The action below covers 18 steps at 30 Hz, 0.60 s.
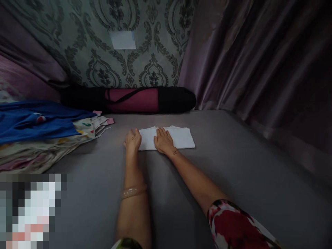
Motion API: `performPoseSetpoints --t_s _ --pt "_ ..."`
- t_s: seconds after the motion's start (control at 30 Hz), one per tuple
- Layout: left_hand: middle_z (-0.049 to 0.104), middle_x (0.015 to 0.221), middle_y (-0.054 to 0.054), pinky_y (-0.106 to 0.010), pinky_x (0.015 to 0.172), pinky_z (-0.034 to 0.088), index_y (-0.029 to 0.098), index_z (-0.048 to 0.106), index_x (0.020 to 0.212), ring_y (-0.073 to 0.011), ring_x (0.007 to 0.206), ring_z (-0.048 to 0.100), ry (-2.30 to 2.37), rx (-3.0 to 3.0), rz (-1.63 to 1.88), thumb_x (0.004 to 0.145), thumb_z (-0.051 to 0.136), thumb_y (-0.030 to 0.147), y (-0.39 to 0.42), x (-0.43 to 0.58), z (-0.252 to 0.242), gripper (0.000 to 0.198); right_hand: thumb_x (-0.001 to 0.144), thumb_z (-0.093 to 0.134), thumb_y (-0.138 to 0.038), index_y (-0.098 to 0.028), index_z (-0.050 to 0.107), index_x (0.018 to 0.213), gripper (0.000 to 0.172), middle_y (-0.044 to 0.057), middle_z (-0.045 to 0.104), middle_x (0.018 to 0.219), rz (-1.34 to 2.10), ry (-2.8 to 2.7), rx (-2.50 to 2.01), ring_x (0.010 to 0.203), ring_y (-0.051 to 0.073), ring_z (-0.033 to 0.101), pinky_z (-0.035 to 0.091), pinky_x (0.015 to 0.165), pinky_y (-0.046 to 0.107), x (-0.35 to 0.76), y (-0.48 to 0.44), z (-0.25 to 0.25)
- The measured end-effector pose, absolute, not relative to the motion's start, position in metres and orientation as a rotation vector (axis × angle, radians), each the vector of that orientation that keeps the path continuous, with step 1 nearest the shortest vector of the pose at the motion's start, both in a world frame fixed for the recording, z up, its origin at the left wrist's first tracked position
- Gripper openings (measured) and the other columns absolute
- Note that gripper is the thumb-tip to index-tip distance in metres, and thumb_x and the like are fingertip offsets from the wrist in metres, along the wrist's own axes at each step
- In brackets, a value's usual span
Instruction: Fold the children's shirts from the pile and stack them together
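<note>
A folded white cloth (178, 137) lies flat on the grey bed surface (233, 166), a little beyond the middle. My left hand (132, 140) rests at the cloth's left edge, fingers curled down onto it. My right hand (163, 140) lies flat on the cloth's left half, fingers stretched out and pressing it. Both arms reach straight forward; a clear bangle sits on my left forearm.
A pile of clothes with a blue garment (33, 121) on top sits at the left. A dark rolled mat with a magenta middle (129, 99) lies along the patterned wall. Purple curtains (259, 69) hang on the right. A blurred patch covers the bottom left corner.
</note>
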State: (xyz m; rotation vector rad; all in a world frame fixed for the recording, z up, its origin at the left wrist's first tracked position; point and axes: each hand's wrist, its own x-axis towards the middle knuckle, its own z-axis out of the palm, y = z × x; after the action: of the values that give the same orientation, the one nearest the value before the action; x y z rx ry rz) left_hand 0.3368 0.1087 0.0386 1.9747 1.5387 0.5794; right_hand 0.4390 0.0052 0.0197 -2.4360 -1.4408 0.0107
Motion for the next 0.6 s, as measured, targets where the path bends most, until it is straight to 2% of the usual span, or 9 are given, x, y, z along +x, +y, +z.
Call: performPoseSetpoints --t_s 0.17,0.37,0.6 --pt "0.051 0.141 -0.022 -0.046 0.109 0.035 0.009 0.045 0.140 -0.0300 0.134 0.045 1.533 1.877 0.585 0.098 0.029 0.042 0.105 0.337 0.044 0.056 0.099 0.029 -0.033 -0.002 0.033 0.149 0.059 0.016 0.031 0.156 0.045 -1.437 -2.453 0.146 0.025 0.021 0.011 0.118 0.041 0.436 0.013 0.023" --pt "0.046 0.146 -0.021 -0.044 0.113 0.031 0.006 0.041 0.143 -0.0282 0.137 0.041 1.518 1.824 0.572 0.098 0.028 0.040 0.106 0.333 0.049 0.058 0.098 0.029 -0.031 0.000 0.034 0.147 0.058 0.016 0.030 0.156 0.011 -1.508 -2.413 0.146 0.026 0.022 0.009 0.119 0.041 0.427 0.019 0.020" --pt "0.049 0.143 -0.021 -0.044 0.112 0.033 0.008 0.046 0.140 -0.0291 0.137 0.042 1.513 1.808 0.561 0.098 0.030 0.039 0.106 0.333 0.051 0.055 0.099 0.029 -0.033 0.000 0.035 0.147 0.059 0.016 0.032 0.156 0.030 -1.508 -2.413 0.146 0.025 0.022 0.009 0.119 0.041 0.414 0.035 0.023"
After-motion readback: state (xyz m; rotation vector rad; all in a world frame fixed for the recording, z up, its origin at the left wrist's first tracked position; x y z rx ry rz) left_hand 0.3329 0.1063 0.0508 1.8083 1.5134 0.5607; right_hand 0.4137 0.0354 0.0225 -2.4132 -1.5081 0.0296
